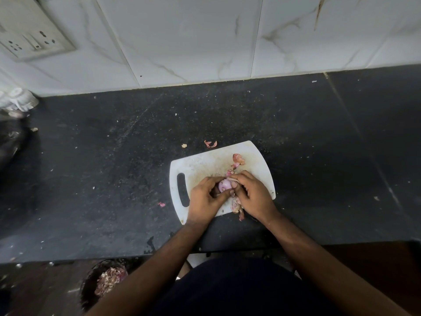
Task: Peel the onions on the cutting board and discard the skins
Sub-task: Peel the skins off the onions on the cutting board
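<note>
Single head view; wide-angle; looks forward and steeply down from above onto dark counter (114,156); tiled wall (182,37) at top; forearms enter from bottom edge

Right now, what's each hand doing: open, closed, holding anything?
Left hand: closed on the onion, over the cutting board.
Right hand: fingers pinching at the onion's top; whether they grip skin is hidden.

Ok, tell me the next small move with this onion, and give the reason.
Probably pull the loose strip of skin away with the right hand while the left hand holds the onion steady over the cutting board. The bulb already shows smooth pale purple, yet papery skin still seems attached at its far side under the right fingertips.
</note>
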Tool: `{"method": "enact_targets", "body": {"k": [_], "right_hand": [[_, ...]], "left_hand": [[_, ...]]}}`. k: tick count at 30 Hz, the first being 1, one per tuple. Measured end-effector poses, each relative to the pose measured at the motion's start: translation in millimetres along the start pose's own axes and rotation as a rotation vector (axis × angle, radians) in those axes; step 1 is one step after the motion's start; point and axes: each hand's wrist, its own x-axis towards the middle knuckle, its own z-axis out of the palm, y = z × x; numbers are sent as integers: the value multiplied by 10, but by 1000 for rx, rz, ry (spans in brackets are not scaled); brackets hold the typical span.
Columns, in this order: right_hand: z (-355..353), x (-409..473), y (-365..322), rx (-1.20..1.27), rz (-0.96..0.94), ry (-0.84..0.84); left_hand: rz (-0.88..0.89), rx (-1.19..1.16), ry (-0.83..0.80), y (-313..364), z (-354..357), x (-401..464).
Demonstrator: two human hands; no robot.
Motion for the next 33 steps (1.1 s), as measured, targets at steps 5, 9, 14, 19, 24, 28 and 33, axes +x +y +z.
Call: {"method": "enact_targets", "body": {"k": [5, 9, 14, 19, 24, 28, 33], "right_hand": [[22, -29, -57, -186, -38, -42], [36, -40, -95, -281, -66, -45], [71, 1, -75, -279, -29, 0], [82, -7, -55, -115, 70, 45], [29, -8, -78, -12, 55, 41], [-44, -74, -135, 63, 13, -3], [17, -28, -84, -34, 8, 42]], "left_hand": [[-12, -18, 3, 34, 16, -10], [23, 26, 6, 31, 11, -9], [39, 38, -4, 44, 3, -16], [-7, -59, -15, 14, -1, 6], [-6, -100, -25, 40, -4, -18], [11, -11, -42, 28, -6, -18], [72, 30, -42, 81, -9, -15]]}}
